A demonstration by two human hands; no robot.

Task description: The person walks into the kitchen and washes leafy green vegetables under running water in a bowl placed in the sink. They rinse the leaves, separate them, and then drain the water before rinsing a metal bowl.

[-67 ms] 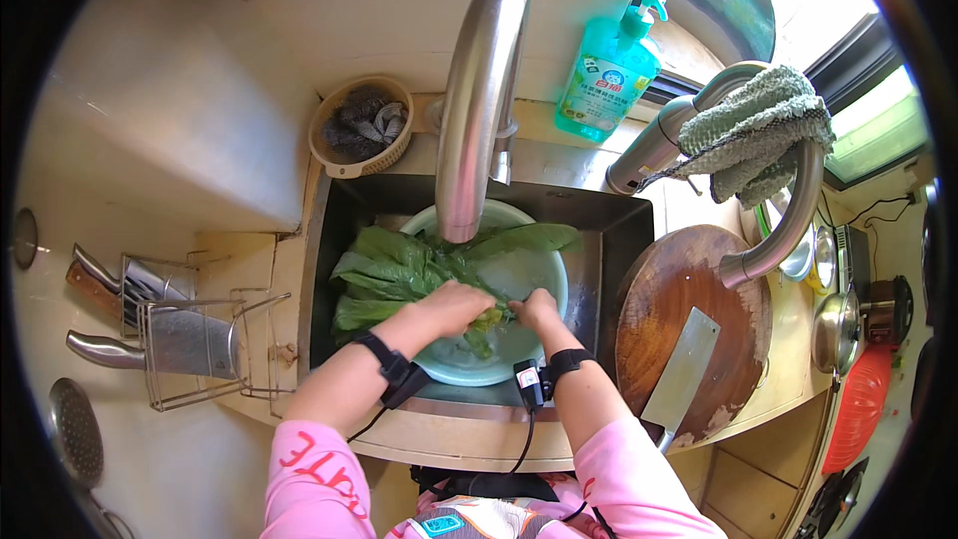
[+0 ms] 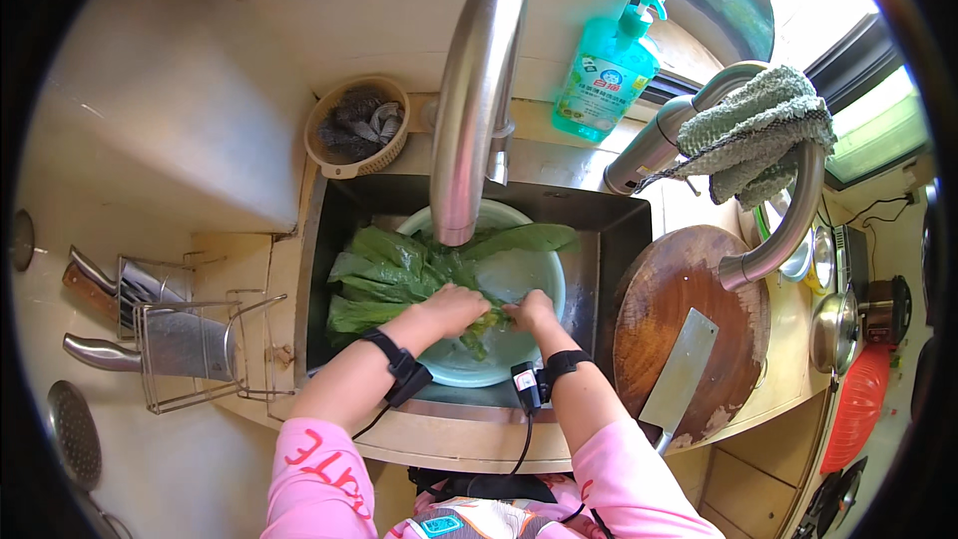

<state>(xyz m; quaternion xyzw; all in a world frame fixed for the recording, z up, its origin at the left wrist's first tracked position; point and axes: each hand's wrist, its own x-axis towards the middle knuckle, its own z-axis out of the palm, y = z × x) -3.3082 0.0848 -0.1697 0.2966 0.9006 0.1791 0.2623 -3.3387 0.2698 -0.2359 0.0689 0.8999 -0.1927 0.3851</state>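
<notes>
My left hand (image 2: 454, 309) is closed around the stem ends of a bunch of leafy greens (image 2: 379, 274). The broad green leaves spread leftward over the rim of a pale green basin (image 2: 554, 284) and into the sink. More leaf shows at the back of the basin, under the tap's spout. My right hand (image 2: 534, 310) is closed, its fingertips pinching the greens' stems just right of my left hand. Both hands are over the basin, which holds water. Its fingertips are partly hidden by the leaves.
The steel tap (image 2: 477, 110) arches over the dark sink (image 2: 334, 202). A cleaver (image 2: 682, 364) lies on a round wooden board (image 2: 649, 294) at the right. Left stands a wire knife rack (image 2: 190, 379). Behind are a scourer basket (image 2: 334, 165) and a soap bottle (image 2: 599, 80).
</notes>
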